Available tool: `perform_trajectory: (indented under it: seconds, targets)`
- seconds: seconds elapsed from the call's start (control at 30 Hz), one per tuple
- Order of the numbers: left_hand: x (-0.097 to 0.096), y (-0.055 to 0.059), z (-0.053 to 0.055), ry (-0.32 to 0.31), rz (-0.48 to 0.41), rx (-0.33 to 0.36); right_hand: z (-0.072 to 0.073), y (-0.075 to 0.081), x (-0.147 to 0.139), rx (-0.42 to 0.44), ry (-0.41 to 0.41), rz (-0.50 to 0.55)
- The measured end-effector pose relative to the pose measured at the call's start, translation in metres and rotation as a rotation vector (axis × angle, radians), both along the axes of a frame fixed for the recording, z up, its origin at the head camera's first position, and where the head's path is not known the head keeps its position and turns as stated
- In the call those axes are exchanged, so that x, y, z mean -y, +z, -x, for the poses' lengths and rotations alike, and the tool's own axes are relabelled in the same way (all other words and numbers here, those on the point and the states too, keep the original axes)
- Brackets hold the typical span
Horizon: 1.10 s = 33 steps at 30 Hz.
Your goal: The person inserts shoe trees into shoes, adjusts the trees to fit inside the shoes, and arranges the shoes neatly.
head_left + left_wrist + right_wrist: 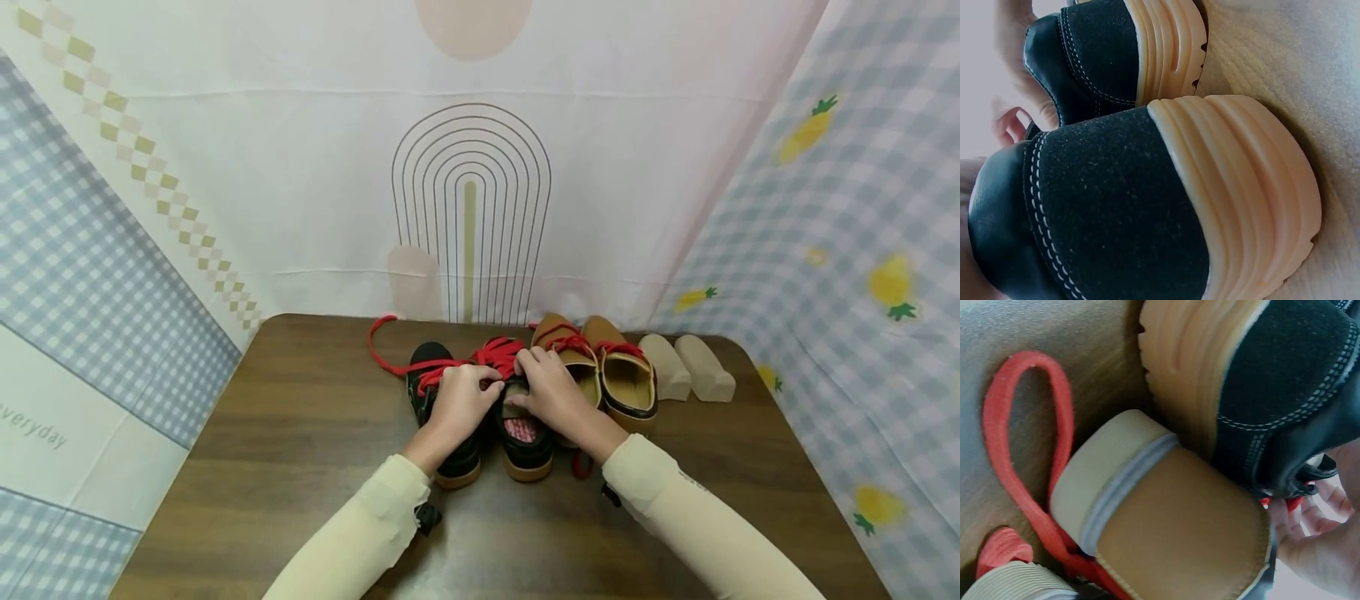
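Two black shoes with tan soles stand side by side: the left black shoe (pixel 457 471) and the right black shoe (pixel 527 461), heels toward me. Red laces (pixel 498 354) lie across their fronts. My left hand (pixel 459 404) reaches over the left shoe, thumb and forefinger pinching near the right shoe's opening edge. On the other side of that opening, my right hand (pixel 553 392) grips with its thumb at the inside and fingers by the laces. Fingers of the right hand (pixel 1316 531) show past the shoe in the right wrist view; exactly what both fingertips hold is partly hidden.
Close to my right hand stands a pair of brown shoes (pixel 628 383) with red laces. Two beige shoe inserts (pixel 705 371) lie farther right. A red lace loop (pixel 1029 362) rests on the wooden table (pixel 300 467). Another lace end (pixel 378 354) trails left, near the back edge.
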<state>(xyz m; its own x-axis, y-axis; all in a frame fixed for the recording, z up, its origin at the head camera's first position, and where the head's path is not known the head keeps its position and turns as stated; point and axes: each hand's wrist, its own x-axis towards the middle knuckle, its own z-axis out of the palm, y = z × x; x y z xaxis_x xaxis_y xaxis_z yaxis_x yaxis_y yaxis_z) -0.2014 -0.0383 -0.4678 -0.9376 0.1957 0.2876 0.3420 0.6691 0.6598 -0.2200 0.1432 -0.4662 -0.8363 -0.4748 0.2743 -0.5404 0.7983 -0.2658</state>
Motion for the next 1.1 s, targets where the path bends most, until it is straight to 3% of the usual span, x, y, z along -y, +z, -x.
perform_trajectory:
  seconds: [0.17, 0.33, 0.47, 0.6, 0.73, 0.83, 1.1]
  targets:
    - [0.0, 0.002, 0.001, 0.008, 0.005, 0.003, 0.003, 0.0, -0.003, -0.033, 0.027, 0.012]
    - [0.003, 0.006, 0.0, -0.031, -0.049, 0.043, 0.003, 0.003, -0.009, 0.009, 0.047, 0.05]
    - [0.006, 0.009, -0.005, -0.053, -0.04, 0.061, -0.001, 0.005, -0.016, 0.039, 0.05, 0.085]
    - [0.011, 0.014, -0.013, -0.066, -0.055, -0.001, -0.009, 0.005, -0.023, 0.037, 0.061, 0.139]
    - [0.021, 0.02, -0.022, -0.076, -0.148, -0.084, -0.021, 0.009, -0.031, 0.037, 0.036, 0.199]
    - [0.032, 0.024, -0.029, -0.073, -0.202, -0.106, -0.034, 0.012, -0.038, 0.088, -0.007, 0.248]
    - [0.064, 0.021, -0.054, 0.029, 0.003, -0.039, -0.065, 0.004, -0.048, 0.187, -0.103, 0.259]
